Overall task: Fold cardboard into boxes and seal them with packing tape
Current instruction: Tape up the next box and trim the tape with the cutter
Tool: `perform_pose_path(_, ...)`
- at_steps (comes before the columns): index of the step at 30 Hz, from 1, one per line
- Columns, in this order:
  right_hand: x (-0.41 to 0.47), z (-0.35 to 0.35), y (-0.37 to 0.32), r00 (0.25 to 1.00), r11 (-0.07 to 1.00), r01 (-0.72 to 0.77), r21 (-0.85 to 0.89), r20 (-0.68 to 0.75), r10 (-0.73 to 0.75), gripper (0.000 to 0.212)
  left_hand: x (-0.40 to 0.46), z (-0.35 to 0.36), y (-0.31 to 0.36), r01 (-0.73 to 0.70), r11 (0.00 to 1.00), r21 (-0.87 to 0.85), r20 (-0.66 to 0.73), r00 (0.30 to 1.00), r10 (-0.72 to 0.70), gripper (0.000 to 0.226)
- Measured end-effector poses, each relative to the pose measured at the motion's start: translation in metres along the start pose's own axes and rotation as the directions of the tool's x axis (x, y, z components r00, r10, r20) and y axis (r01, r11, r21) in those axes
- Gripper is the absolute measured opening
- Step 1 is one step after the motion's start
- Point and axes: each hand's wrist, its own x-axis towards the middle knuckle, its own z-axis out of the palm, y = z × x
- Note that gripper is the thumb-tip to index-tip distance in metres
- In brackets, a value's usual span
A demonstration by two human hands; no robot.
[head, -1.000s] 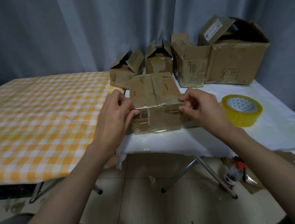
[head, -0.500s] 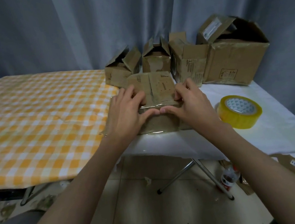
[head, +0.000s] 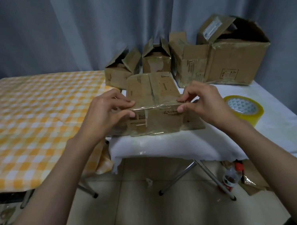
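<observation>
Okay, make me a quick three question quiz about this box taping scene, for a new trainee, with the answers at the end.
1. True or false: the tape roll lies on the checked cloth.
2. Which corners of the box do the left hand and right hand pinch? A. far top corners B. near top corners C. bottom corners
3. Fill in: the open boxes stand ____ the box being taped.

Key
1. False: it lies on the white cloth, by the right hand.
2. B
3. behind
</observation>
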Motion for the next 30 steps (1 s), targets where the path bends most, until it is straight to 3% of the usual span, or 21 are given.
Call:
perform_pose_path(5, 0.0, 0.006, 0.0, 0.999, 1.0, 0.013, 0.021, -0.045, -0.012, 0.019, 0.001, 0.006, 0.002, 0.005, 1.0, 0.008, -0.046, 0.999, -0.004, 0.023)
perform_pose_path(8, 0.001, 0.003, -0.003, 0.999, 0.999, -0.02, 0.031, -0.027, 0.021, 0.022, 0.005, 0.005, 0.002, -0.003, 0.988, 0.152, -0.014, 1.0, 0.005, 0.026)
perform_pose_path(11, 0.001, 0.003, -0.006, 0.999, 0.999, -0.038, 0.022, -0.007, 0.038, 0.022, 0.013, 0.015, 0.017, -0.06, 0.978, 0.198, 0.046, 0.998, 0.052, 0.038)
perform_pose_path(15, 0.0, 0.002, -0.007, 0.999, 0.997, -0.052, 0.048, 0.005, 0.052, 0.025, 0.024, 0.043, 0.036, -0.142, 0.946, 0.291, 0.226, 0.971, 0.077, 0.062)
perform_pose_path(19, -0.002, -0.005, -0.001, 0.996, 0.986, -0.089, 0.145, 0.033, 0.085, 0.016, 0.023, 0.061, 0.037, -0.134, 0.905, 0.405, 0.234, 0.971, 0.039, 0.056)
perform_pose_path(24, -0.004, -0.006, 0.001, 0.971, 0.903, -0.226, 0.365, 0.013, 0.237, 0.014, 0.025, 0.053, 0.037, -0.175, 0.925, 0.337, 0.243, 0.966, 0.094, 0.047)
perform_pose_path(27, -0.002, -0.006, 0.0, 0.959, 0.887, -0.265, 0.379, 0.012, 0.282, 0.017, 0.028, 0.03, 0.036, -0.252, 0.932, 0.262, 0.276, 0.945, 0.178, 0.044)
perform_pose_path(30, 0.005, -0.008, 0.0, 0.955, 0.906, -0.273, 0.323, -0.026, 0.297, 0.018, 0.023, 0.005, 0.032, -0.225, 0.958, 0.177, 0.229, 0.956, 0.182, 0.04)
